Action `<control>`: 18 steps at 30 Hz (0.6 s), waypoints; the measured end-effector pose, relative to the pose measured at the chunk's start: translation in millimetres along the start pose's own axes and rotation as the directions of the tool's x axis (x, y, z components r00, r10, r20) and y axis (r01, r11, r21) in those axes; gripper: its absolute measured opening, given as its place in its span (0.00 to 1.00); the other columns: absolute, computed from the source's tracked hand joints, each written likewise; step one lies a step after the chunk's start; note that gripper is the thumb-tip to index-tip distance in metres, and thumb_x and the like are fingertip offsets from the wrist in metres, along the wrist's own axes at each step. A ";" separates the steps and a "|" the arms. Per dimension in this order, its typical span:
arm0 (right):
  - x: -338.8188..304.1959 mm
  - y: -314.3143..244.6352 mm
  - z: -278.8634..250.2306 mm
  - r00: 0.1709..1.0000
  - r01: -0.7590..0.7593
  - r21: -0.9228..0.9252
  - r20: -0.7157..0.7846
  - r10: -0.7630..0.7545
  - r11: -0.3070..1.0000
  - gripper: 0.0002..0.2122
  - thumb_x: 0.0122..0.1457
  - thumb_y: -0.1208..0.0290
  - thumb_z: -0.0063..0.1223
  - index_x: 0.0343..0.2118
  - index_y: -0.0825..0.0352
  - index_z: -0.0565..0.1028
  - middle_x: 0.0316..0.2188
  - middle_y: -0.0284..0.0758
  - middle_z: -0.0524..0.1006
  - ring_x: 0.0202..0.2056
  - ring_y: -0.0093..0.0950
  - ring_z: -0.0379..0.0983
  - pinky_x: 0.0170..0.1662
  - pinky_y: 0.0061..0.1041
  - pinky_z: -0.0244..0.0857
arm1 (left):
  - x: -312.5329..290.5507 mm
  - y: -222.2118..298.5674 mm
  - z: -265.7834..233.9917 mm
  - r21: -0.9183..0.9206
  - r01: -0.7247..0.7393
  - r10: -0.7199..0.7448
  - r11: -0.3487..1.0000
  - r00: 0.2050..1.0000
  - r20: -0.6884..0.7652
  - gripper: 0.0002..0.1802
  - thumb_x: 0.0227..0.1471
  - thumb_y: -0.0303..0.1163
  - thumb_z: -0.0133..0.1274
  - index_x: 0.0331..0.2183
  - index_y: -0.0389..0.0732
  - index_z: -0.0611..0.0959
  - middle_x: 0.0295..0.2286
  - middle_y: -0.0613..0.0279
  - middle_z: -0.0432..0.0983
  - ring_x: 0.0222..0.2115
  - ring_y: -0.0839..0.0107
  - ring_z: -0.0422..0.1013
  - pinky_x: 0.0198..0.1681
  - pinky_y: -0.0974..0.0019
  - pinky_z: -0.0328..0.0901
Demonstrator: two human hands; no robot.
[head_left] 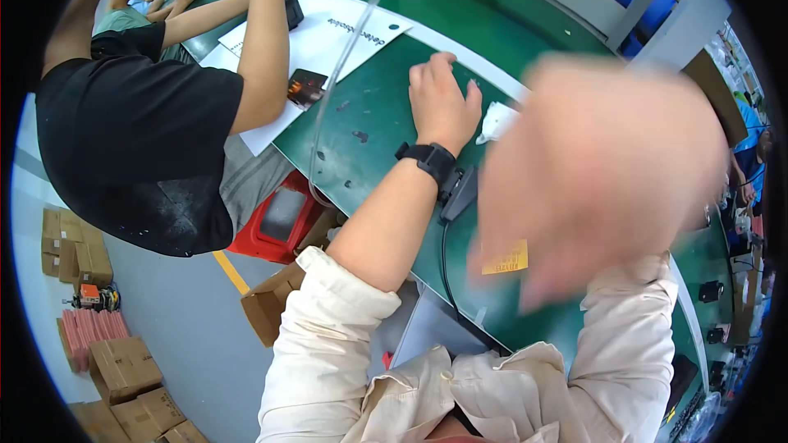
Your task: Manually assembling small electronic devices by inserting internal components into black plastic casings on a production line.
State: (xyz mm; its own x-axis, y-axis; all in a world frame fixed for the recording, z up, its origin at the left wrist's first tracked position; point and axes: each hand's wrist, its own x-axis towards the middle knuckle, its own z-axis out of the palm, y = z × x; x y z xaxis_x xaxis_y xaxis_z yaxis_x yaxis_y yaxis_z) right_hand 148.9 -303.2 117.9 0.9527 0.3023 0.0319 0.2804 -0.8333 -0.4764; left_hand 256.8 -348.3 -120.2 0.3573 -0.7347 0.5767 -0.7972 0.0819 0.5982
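My left hand (pixel 443 102) rests over the green tabletop (pixel 382 86), its thumb apart from the loosely bent fingers and nothing visible in it. A black watch (pixel 431 161) is strapped round that wrist. Beside the wrist lies a black device (pixel 460 195) with a cable running toward the table's near edge. Just right of my left hand is a small white crumpled piece (pixel 497 122). My right hand (pixel 603 172) is raised close to the camera and smeared by motion, so its fingers cannot be made out. A yellow label (pixel 506 258) shows at its lower left edge.
To the left, a person in a black shirt (pixel 148 148) leans at the table over white printed sheets (pixel 345 25). A clear tube (pixel 332 90) crosses in front. A red stool (pixel 275 217) and an open carton (pixel 271 299) stand below the edge; stacked cartons (pixel 127 365) sit on the floor.
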 end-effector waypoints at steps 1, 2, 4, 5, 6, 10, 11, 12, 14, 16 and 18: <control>-1.2 33.7 -17.3 0.989 -0.025 0.205 0.145 -0.005 0.978 0.13 0.49 0.65 0.64 0.35 0.68 0.81 0.30 0.36 0.81 0.32 0.29 0.78 0.35 0.23 0.71 | 1.1 2.4 -2.9 0.003 -0.007 0.007 1.000 1.000 -0.014 0.24 0.41 0.29 0.60 0.43 0.36 0.72 0.38 0.51 0.72 0.45 0.50 0.64 0.47 0.52 0.61; 5.4 81.8 -19.9 0.944 -0.330 0.198 0.077 0.321 0.923 0.19 0.46 0.64 0.68 0.41 0.68 0.80 0.32 0.37 0.81 0.33 0.32 0.78 0.38 0.25 0.71 | -2.6 -8.8 -12.0 0.000 0.014 -0.014 1.000 0.999 -0.038 0.24 0.41 0.29 0.60 0.43 0.36 0.71 0.38 0.51 0.72 0.45 0.51 0.64 0.47 0.52 0.61; 12.9 142.0 -35.3 0.703 -0.708 -0.233 -0.148 0.696 0.666 0.30 0.44 0.61 0.67 0.51 0.66 0.74 0.41 0.40 0.79 0.41 0.33 0.76 0.46 0.29 0.69 | -0.7 1.7 -10.8 -0.113 0.016 -0.026 0.993 0.996 -0.089 0.25 0.41 0.28 0.60 0.43 0.36 0.71 0.39 0.51 0.72 0.45 0.51 0.64 0.48 0.52 0.61; 18.9 175.9 -33.8 0.605 -0.776 -0.400 -0.256 0.754 0.487 0.34 0.44 0.56 0.66 0.56 0.63 0.70 0.49 0.42 0.76 0.49 0.35 0.73 0.54 0.30 0.65 | 0.9 2.5 -10.7 -0.116 0.010 -0.022 0.993 0.995 -0.096 0.25 0.41 0.28 0.60 0.43 0.36 0.71 0.39 0.51 0.72 0.45 0.51 0.64 0.48 0.52 0.61; 15.3 226.7 -33.0 0.610 -0.788 -0.370 -0.366 0.702 0.492 0.37 0.44 0.54 0.65 0.58 0.62 0.67 0.50 0.43 0.74 0.52 0.38 0.70 0.55 0.32 0.63 | 1.3 6.2 -8.3 -0.111 0.018 -0.029 0.994 0.995 -0.092 0.25 0.42 0.28 0.60 0.43 0.36 0.71 0.39 0.51 0.72 0.46 0.51 0.63 0.48 0.52 0.61; 23.6 356.5 -12.6 0.464 -0.884 -0.332 -0.711 0.529 0.329 0.43 0.46 0.47 0.61 0.65 0.50 0.55 0.61 0.47 0.60 0.61 0.48 0.57 0.59 0.42 0.56 | -0.4 13.7 -2.8 -0.086 0.046 -0.053 0.995 0.995 -0.081 0.25 0.42 0.28 0.59 0.44 0.37 0.71 0.40 0.51 0.71 0.46 0.52 0.63 0.48 0.51 0.60; 34.6 361.9 -7.8 0.467 -0.881 -0.328 -0.714 0.522 0.340 0.43 0.46 0.47 0.61 0.65 0.50 0.55 0.61 0.47 0.60 0.61 0.48 0.57 0.59 0.42 0.56 | -2.7 13.0 -5.7 -0.070 0.057 -0.062 0.996 0.995 -0.074 0.25 0.42 0.27 0.59 0.44 0.37 0.71 0.40 0.51 0.71 0.46 0.52 0.62 0.48 0.51 0.60; 44.6 367.2 -2.4 0.403 -0.909 -0.245 -0.728 0.554 0.338 0.43 0.46 0.46 0.61 0.65 0.45 0.53 0.63 0.47 0.55 0.62 0.50 0.53 0.60 0.45 0.54 | -4.5 12.6 -7.5 -0.056 0.068 -0.072 0.996 0.995 -0.068 0.25 0.42 0.27 0.58 0.44 0.37 0.70 0.40 0.51 0.71 0.47 0.52 0.62 0.47 0.51 0.59; 63.7 374.6 3.6 0.275 -0.941 -0.077 -0.737 0.617 0.328 0.44 0.46 0.43 0.61 0.65 0.36 0.49 0.67 0.48 0.45 0.64 0.54 0.47 0.61 0.50 0.51 | -6.8 13.5 -11.4 -0.016 0.074 -0.075 0.997 0.994 -0.082 0.25 0.42 0.26 0.58 0.45 0.37 0.70 0.40 0.51 0.70 0.47 0.53 0.62 0.48 0.51 0.59; 74.9 385.5 3.8 0.283 -0.936 -0.083 -0.757 0.589 0.343 0.44 0.46 0.42 0.61 0.65 0.33 0.48 0.67 0.48 0.43 0.64 0.54 0.46 0.61 0.51 0.50 | -7.6 15.4 -12.5 0.034 0.088 -0.084 0.996 0.992 -0.097 0.26 0.42 0.25 0.56 0.46 0.37 0.70 0.41 0.52 0.70 0.47 0.53 0.62 0.48 0.51 0.58; 82.7 399.5 4.5 0.287 -0.931 -0.097 -0.789 0.543 0.351 0.44 0.45 0.41 0.61 0.64 0.27 0.46 0.68 0.49 0.39 0.64 0.56 0.45 0.62 0.54 0.48 | -7.0 16.7 -12.5 0.059 0.086 -0.077 0.995 0.987 -0.143 0.26 0.43 0.24 0.55 0.47 0.38 0.70 0.41 0.53 0.70 0.47 0.53 0.62 0.48 0.51 0.57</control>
State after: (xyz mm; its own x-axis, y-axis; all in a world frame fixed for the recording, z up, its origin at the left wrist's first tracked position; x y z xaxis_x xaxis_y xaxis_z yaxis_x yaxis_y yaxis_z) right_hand 339.1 -609.0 -73.8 0.5179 -0.7311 0.4441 -0.7776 -0.6188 -0.1118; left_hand 247.0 -333.5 -107.3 0.4835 -0.6347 0.6028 -0.7909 -0.0217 0.6115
